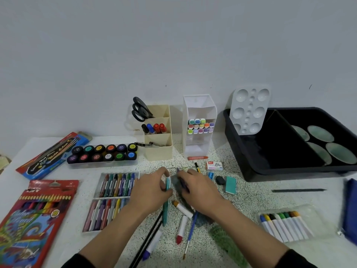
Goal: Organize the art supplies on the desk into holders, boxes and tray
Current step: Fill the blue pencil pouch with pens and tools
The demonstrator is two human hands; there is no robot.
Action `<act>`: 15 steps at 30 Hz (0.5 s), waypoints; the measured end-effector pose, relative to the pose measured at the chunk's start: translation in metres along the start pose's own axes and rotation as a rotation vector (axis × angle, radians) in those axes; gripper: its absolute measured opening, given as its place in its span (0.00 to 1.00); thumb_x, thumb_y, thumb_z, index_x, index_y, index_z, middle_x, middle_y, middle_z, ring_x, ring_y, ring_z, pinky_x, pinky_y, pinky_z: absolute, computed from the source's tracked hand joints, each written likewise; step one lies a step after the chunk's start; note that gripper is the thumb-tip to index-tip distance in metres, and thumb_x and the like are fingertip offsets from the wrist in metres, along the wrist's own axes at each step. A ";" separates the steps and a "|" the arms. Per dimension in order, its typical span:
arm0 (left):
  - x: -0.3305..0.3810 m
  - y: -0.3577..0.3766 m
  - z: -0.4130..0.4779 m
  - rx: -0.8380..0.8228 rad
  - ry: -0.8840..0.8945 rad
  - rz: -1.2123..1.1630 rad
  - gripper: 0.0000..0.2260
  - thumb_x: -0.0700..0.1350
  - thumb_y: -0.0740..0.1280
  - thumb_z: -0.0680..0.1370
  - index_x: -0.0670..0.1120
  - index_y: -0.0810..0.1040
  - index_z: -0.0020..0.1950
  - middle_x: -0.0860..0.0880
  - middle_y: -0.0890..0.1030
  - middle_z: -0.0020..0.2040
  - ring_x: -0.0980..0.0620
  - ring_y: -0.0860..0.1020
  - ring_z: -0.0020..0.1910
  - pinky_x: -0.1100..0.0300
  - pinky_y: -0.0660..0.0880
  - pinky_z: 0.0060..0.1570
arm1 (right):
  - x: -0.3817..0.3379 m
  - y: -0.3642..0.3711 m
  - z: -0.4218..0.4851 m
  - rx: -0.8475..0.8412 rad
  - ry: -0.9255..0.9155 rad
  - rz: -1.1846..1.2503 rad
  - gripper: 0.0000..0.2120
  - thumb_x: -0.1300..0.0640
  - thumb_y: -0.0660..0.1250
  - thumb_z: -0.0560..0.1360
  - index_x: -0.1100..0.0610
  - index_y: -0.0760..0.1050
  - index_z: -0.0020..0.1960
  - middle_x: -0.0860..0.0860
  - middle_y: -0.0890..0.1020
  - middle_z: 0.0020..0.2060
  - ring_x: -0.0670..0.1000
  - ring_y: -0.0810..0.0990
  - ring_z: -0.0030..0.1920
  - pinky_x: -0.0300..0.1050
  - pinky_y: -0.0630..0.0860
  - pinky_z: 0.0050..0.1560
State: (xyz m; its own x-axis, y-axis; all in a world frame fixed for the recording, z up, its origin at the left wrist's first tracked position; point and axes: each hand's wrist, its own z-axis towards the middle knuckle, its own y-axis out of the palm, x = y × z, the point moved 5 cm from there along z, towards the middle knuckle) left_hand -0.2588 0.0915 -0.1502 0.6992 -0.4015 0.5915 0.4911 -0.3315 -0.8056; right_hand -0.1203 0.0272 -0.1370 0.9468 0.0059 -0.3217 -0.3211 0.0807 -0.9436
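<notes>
A white desk (260, 254) stands against a plain pale wall, and a speckled mat (241, 198) covers its middle. At the back are a beige holder (158, 149) with scissors (140, 109) and markers in it, a white holder (200, 105) stacked with pastel-capped markers, and a black tray (286, 171) with a white palette (249, 109) leaning inside it. On the left lie a clear box of paint pots (104, 153), two open trays of crayons (116, 184) and two flat boxes.

The pencil box (32, 219) shows "18" in a round badge. The blue box (52, 155) has yellow script that seems to read "Water Colors". The print on the small staple box (214, 165) is too small to read.

The left hand (152, 190) pinches the top of a teal pen (164, 211) between thumb and fingers. The pen runs from the grip down toward the person, and its lower end lies on the mat. The right hand (199, 190) is just beside it, fingers curled over a purple pen (180, 178) whose tip pokes out beyond the fingertips; this part is blurred.

Loose paint tubes (181, 227) and a blue brush (190, 235) lie on the mat just below both hands. A teal eraser (230, 185) sits to the right of the right hand.
</notes>
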 end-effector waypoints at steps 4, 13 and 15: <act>-0.005 -0.003 -0.002 0.065 -0.029 -0.187 0.12 0.42 0.71 0.76 0.56 0.74 0.53 0.54 0.81 0.33 0.60 0.78 0.28 0.56 0.78 0.30 | 0.001 -0.003 -0.006 0.024 0.022 0.012 0.16 0.54 0.66 0.77 0.51 0.72 0.64 0.52 0.79 0.47 0.56 0.80 0.45 0.53 0.80 0.42; 0.002 -0.004 -0.001 0.083 -0.024 -0.536 0.16 0.43 0.68 0.81 0.59 0.73 0.65 0.53 0.80 0.46 0.58 0.76 0.30 0.58 0.71 0.31 | 0.005 -0.005 -0.017 0.023 0.029 0.001 0.10 0.53 0.66 0.77 0.51 0.73 0.58 0.49 0.79 0.44 0.52 0.79 0.42 0.48 0.78 0.41; 0.006 -0.003 0.002 0.073 -0.043 -0.591 0.17 0.43 0.68 0.81 0.57 0.75 0.68 0.53 0.80 0.46 0.52 0.81 0.36 0.58 0.75 0.34 | 0.012 -0.007 -0.020 0.011 0.073 0.058 0.08 0.53 0.67 0.77 0.50 0.74 0.55 0.46 0.78 0.43 0.49 0.79 0.42 0.48 0.80 0.42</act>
State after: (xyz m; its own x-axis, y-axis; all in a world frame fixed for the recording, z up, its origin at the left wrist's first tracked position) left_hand -0.2556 0.0918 -0.1442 0.3161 -0.1316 0.9395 0.8369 -0.4278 -0.3415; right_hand -0.1072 0.0069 -0.1354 0.9226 -0.0621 -0.3808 -0.3745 0.0929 -0.9226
